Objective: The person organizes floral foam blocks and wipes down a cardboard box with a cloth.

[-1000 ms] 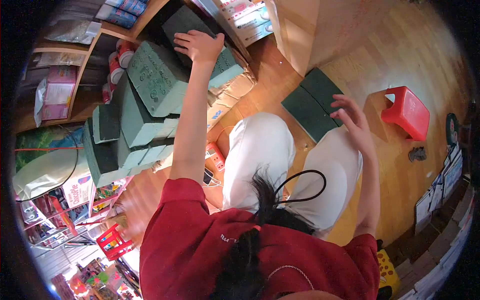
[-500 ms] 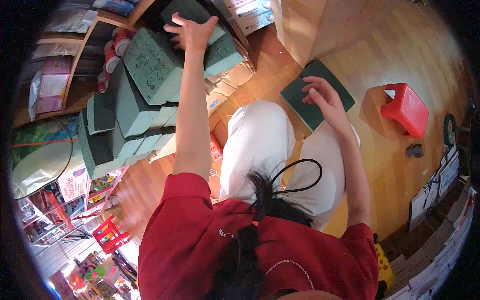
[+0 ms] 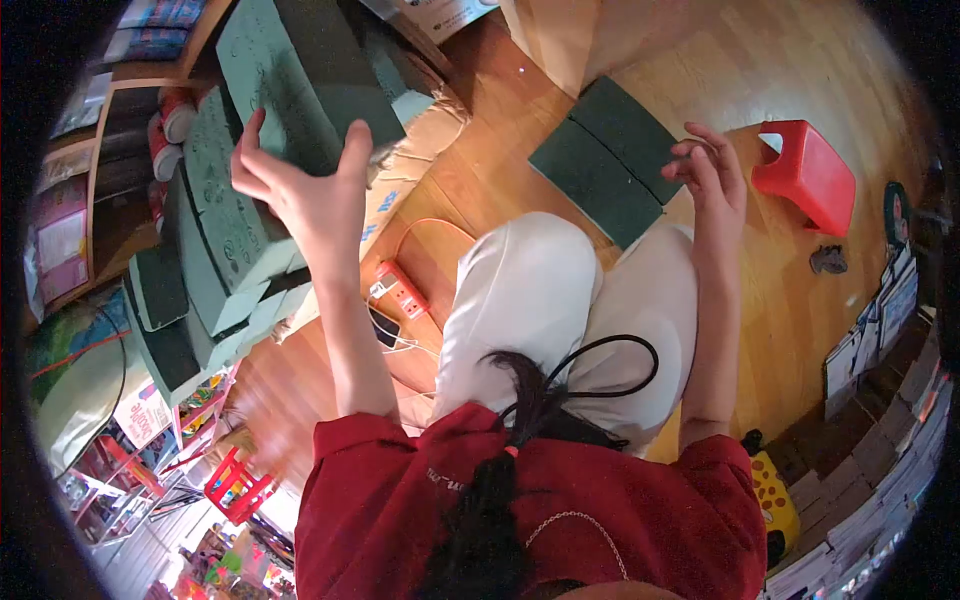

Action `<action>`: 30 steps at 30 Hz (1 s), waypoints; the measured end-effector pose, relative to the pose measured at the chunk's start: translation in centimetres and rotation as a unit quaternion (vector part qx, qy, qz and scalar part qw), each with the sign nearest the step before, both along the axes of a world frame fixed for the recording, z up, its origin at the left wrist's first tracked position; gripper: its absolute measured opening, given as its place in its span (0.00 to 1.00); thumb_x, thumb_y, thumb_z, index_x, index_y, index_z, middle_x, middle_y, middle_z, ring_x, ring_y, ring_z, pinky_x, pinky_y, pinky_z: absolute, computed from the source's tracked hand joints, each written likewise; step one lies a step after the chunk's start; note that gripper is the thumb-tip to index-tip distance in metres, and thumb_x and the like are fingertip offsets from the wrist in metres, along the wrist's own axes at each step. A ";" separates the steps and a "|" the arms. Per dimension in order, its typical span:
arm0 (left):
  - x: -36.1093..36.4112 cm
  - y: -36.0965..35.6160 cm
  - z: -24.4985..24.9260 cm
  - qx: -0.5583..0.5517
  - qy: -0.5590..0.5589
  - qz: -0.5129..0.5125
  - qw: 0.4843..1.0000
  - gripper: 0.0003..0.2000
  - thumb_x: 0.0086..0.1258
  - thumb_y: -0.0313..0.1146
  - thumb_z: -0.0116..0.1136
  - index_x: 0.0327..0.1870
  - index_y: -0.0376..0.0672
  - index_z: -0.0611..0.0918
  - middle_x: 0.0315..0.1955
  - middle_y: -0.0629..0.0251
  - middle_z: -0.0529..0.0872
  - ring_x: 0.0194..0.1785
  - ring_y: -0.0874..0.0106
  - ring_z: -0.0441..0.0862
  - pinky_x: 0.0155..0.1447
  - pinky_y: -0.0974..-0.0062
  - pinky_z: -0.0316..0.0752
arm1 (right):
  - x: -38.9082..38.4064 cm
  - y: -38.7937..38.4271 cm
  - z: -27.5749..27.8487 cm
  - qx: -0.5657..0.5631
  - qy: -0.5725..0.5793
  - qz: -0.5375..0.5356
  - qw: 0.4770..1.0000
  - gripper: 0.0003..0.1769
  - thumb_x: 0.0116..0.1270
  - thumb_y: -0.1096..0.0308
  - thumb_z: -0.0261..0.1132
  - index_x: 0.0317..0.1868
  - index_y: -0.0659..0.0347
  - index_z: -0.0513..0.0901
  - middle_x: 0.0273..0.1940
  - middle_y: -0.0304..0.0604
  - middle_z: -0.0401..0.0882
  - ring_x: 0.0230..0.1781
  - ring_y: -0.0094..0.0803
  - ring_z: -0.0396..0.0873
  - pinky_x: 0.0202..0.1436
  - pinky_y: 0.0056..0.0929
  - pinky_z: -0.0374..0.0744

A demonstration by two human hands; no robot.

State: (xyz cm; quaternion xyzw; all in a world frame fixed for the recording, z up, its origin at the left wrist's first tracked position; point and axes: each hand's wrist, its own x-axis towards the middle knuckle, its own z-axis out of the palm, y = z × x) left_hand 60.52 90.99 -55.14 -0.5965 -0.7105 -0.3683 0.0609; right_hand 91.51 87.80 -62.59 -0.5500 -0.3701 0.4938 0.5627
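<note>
My left hand (image 3: 305, 195) is raised over a pile of green foam blocks, thumb and fingers spread wide. It overlaps a large foam block (image 3: 268, 85) with marks pressed into its face. Below that lie more green blocks, among them a marked one (image 3: 215, 185) and a small dark-topped one (image 3: 160, 288). My right hand (image 3: 712, 175) hovers with bent, parted fingers and holds nothing. Just left of it, a dark green slab (image 3: 600, 160) lies on the wooden floor in front of my knees, a seam running across it.
Under the pile is a cardboard box (image 3: 425, 135). A red power strip (image 3: 402, 290) with cables and a phone (image 3: 383, 326) lie beside my leg. The red stool (image 3: 815, 180) stands at the right. Shelves (image 3: 100, 175) line the left side.
My left hand has come back toward me from the top of the pile. My right hand has moved right, off the dark slab. The view has shifted, showing the power strip more fully.
</note>
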 end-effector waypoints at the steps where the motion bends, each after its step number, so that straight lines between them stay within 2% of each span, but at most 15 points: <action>1: -0.2 0.3 -0.5 0.000 0.012 0.001 1.000 0.38 0.46 0.38 0.69 0.59 0.39 0.62 0.55 0.51 0.57 0.59 0.53 0.60 0.60 0.58 0.60 | 0.2 -0.2 0.0 -0.004 0.001 0.002 1.000 0.14 0.69 0.68 0.53 0.51 0.64 0.74 0.39 0.40 0.76 0.34 0.24 0.75 0.43 0.22 0.74; 3: -0.3 0.9 -1.1 0.010 0.022 0.003 1.000 0.38 0.46 0.39 0.69 0.58 0.39 0.62 0.55 0.51 0.57 0.59 0.54 0.60 0.59 0.55 0.60 | 0.3 -0.4 0.0 -0.002 -0.021 0.011 1.000 0.14 0.69 0.68 0.53 0.51 0.65 0.74 0.38 0.40 0.75 0.34 0.24 0.75 0.42 0.22 0.74; 6: 0.8 0.1 -0.5 0.026 -0.026 0.000 0.999 0.38 0.46 0.40 0.68 0.59 0.41 0.62 0.55 0.52 0.56 0.59 0.53 0.60 0.59 0.53 0.60 | 0.4 -0.5 -0.2 -0.001 -0.026 0.019 0.999 0.13 0.69 0.68 0.54 0.50 0.65 0.74 0.38 0.39 0.75 0.34 0.23 0.74 0.41 0.22 0.74; 7: 1.1 0.0 -0.6 0.032 0.021 0.023 0.999 0.38 0.45 0.40 0.68 0.59 0.41 0.63 0.55 0.51 0.56 0.58 0.52 0.60 0.59 0.52 0.59 | 0.5 -0.4 -0.3 0.001 -0.025 0.020 0.999 0.13 0.68 0.68 0.54 0.50 0.65 0.75 0.37 0.39 0.75 0.34 0.23 0.74 0.41 0.22 0.74; 11: 4.1 -0.6 0.4 0.000 0.068 0.086 0.994 0.39 0.43 0.38 0.68 0.60 0.42 0.63 0.53 0.50 0.57 0.58 0.52 0.59 0.58 0.53 0.59 | 0.1 0.2 -0.5 -0.006 -0.036 0.033 0.999 0.13 0.68 0.68 0.54 0.50 0.64 0.75 0.36 0.38 0.75 0.33 0.23 0.74 0.40 0.21 0.74; 14: 4.4 -3.3 1.8 0.007 0.045 0.031 0.998 0.39 0.41 0.36 0.69 0.60 0.42 0.65 0.52 0.50 0.57 0.57 0.53 0.58 0.58 0.55 0.60 | -0.1 0.1 -0.3 -0.005 -0.043 0.044 0.998 0.13 0.68 0.68 0.54 0.51 0.63 0.75 0.36 0.38 0.75 0.33 0.23 0.74 0.40 0.20 0.74; 16: 4.4 -5.9 2.5 0.015 0.076 -0.038 0.996 0.41 0.38 0.33 0.70 0.60 0.41 0.65 0.51 0.51 0.58 0.59 0.53 0.56 0.60 0.57 0.60 | 0.0 0.1 -0.3 -0.007 -0.032 0.044 0.998 0.14 0.69 0.67 0.54 0.52 0.63 0.74 0.37 0.38 0.75 0.33 0.23 0.74 0.40 0.21 0.73; 18: 3.7 -7.7 2.4 0.045 0.053 -0.135 0.988 0.37 0.38 0.35 0.72 0.56 0.47 0.70 0.52 0.55 0.57 0.60 0.52 0.59 0.60 0.55 0.62 | 0.6 0.4 0.0 0.020 -0.032 0.050 0.998 0.19 0.70 0.61 0.52 0.58 0.61 0.70 0.41 0.41 0.75 0.37 0.25 0.76 0.43 0.22 0.73; 21: 3.2 -7.3 1.9 0.076 0.089 -0.308 0.944 0.32 0.36 0.35 0.70 0.51 0.57 0.76 0.48 0.62 0.63 0.59 0.51 0.64 0.56 0.53 0.65 | 2.0 0.9 0.9 0.057 0.012 0.053 0.997 0.29 0.70 0.51 0.50 0.65 0.58 0.61 0.49 0.46 0.73 0.45 0.32 0.76 0.49 0.27 0.73; 24: 3.5 -4.5 2.2 -0.007 0.171 -0.461 0.871 0.30 0.33 0.38 0.67 0.48 0.67 0.79 0.42 0.68 0.69 0.57 0.49 0.68 0.53 0.51 0.66 | 5.0 1.6 0.3 0.128 0.125 0.129 0.975 0.41 0.65 0.39 0.50 0.70 0.57 0.52 0.64 0.44 0.58 0.62 0.35 0.62 0.62 0.33 0.62; 25: 4.8 -3.1 2.1 -0.039 0.226 -0.495 0.838 0.30 0.28 0.43 0.72 0.43 0.63 0.83 0.44 0.63 0.69 0.57 0.45 0.68 0.57 0.50 0.64 | 6.4 1.9 -0.1 0.158 0.170 0.167 0.958 0.46 0.63 0.35 0.50 0.71 0.57 0.50 0.70 0.42 0.51 0.69 0.36 0.55 0.68 0.35 0.57; 26: 5.7 -1.4 1.1 -0.049 0.247 -0.530 0.809 0.35 0.29 0.42 0.71 0.50 0.66 0.80 0.46 0.63 0.69 0.60 0.46 0.65 0.57 0.50 0.62 | 7.5 2.1 -0.2 0.153 0.143 0.174 0.962 0.44 0.64 0.38 0.50 0.71 0.56 0.50 0.68 0.44 0.55 0.67 0.37 0.58 0.66 0.34 0.60; 28: 7.8 1.4 -1.0 -0.092 0.259 -0.582 0.765 0.39 0.31 0.42 0.70 0.56 0.70 0.75 0.52 0.63 0.69 0.64 0.51 0.62 0.62 0.51 0.60 | 9.3 2.5 -0.1 0.144 0.089 0.187 0.968 0.40 0.67 0.43 0.51 0.71 0.56 0.51 0.64 0.47 0.62 0.62 0.39 0.64 0.62 0.32 0.66; 29: 9.0 2.7 -2.4 -0.075 0.262 -0.585 0.764 0.40 0.33 0.42 0.70 0.58 0.70 0.73 0.54 0.63 0.68 0.65 0.53 0.61 0.63 0.51 0.59 | 9.5 2.8 -0.2 -0.037 -0.079 0.097 0.991 0.38 0.68 0.48 0.53 0.71 0.58 0.51 0.64 0.46 0.62 0.63 0.35 0.64 0.62 0.30 0.66; 30: 10.1 3.7 -4.4 -0.059 0.264 -0.588 0.762 0.40 0.35 0.42 0.70 0.60 0.70 0.71 0.56 0.62 0.67 0.66 0.54 0.60 0.65 0.52 0.58 | 9.9 2.3 -0.8 -0.071 -0.072 0.067 0.993 0.37 0.68 0.50 0.54 0.70 0.58 0.52 0.64 0.45 0.62 0.62 0.33 0.64 0.61 0.28 0.67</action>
